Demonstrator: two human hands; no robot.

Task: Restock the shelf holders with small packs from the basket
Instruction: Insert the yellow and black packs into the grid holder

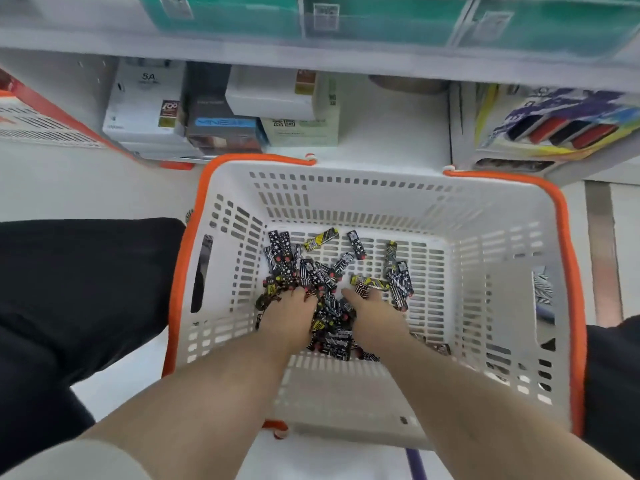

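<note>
My left hand (289,315) is down in the heap of small packs (332,289) at the bottom of the basket (349,199), fingers curled in among them, gathering a bunch. My right hand (372,311) lies just beside it on the same heap, its fingertips buried between the packs; I cannot tell whether it has closed on any or is only raking them together. The packs look light, flat and stiff, glossy in black, white and yellow print with small red ends, so I judge they will slide over one another and slip out of a loose fistful. It seems better to pinch a few across their long flat sides, lined up, than to scoop them. Both forearms reach straight down and forward from the bottom of the view, wrists bent a little so the palms face the basket floor. Most packs are piled toward the near left of the floor, with a few lying apart toward the far wall and the right. The white basket with its orange rim (568,271) stands before me between my dark-clad legs. Beyond it a low shelf (391,133) holds boxes (221,112), and at the right a display carton (554,129) with dark and red slots.
</note>
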